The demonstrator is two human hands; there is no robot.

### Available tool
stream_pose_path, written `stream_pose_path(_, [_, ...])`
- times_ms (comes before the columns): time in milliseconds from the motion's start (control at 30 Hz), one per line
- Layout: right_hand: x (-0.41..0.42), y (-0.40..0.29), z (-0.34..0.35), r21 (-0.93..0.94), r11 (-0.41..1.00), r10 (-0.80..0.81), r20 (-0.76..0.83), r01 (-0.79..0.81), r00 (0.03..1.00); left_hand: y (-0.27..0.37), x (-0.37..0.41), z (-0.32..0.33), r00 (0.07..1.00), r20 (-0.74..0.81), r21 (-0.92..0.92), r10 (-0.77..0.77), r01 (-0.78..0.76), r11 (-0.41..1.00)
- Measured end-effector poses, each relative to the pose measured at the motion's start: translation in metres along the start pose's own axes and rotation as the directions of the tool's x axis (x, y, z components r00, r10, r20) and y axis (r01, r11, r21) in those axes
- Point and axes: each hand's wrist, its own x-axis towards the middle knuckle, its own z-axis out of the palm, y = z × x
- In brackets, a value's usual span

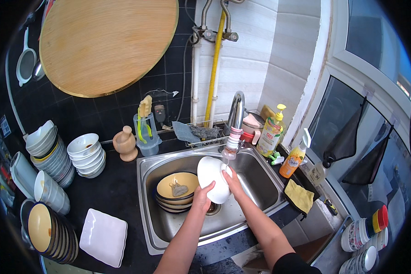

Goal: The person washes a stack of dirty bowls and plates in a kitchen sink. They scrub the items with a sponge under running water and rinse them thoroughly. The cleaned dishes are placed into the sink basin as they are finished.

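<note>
Both my hands grip a white bowl [211, 174], tilted on its side with its underside and foot ring turned to the upper right. My left hand [202, 199] holds the lower left rim, thumb on the outside. Near the foot ring, the fingers of my right hand [233, 181] press on the bowl. Just above it is the faucet's striped spout end [231, 147]. Below lies the steel sink [257, 205]. To the left in the sink, stacked yellow bowls [164, 183] with dark rims hold a grey scrubbing cloth [178, 189].
Stacked white bowls [85, 154], dark-rimmed bowls [41, 229] and square white plates [102, 236] stand on the left counter. A wooden mortar [125, 144] is behind. Right of the sink are a soap pump bottle [270, 133], an orange spray bottle [292, 161] and a yellow cloth [299, 196].
</note>
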Motion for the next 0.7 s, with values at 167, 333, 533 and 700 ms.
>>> stream_pose_path(167, [-0.004,-0.006,-0.017,0.348,0.859,0.344,0.151,-0.376,0.927,-0.002,0.006,-0.007,0.998,0.046,-0.077,-0.035,0.038,0.996])
stream_pose_path(333, [0.008,0.024,-0.030,0.501,0.767,0.511,-0.098,-0.401,0.854,-0.003,0.014,-0.015,0.996,0.053,-0.182,-0.073,0.082,0.980])
stream_pose_path(533, [0.021,0.068,-0.025,0.730,0.579,0.471,0.064,-0.364,0.880,-0.019,-0.005,0.016,0.976,0.211,0.011,-0.044,0.042,0.999])
stream_pose_path(700, [0.003,0.036,-0.013,0.624,0.633,0.536,0.075,-0.458,0.841,-0.042,-0.002,0.005,0.986,0.169,0.556,-0.015,-0.082,0.827])
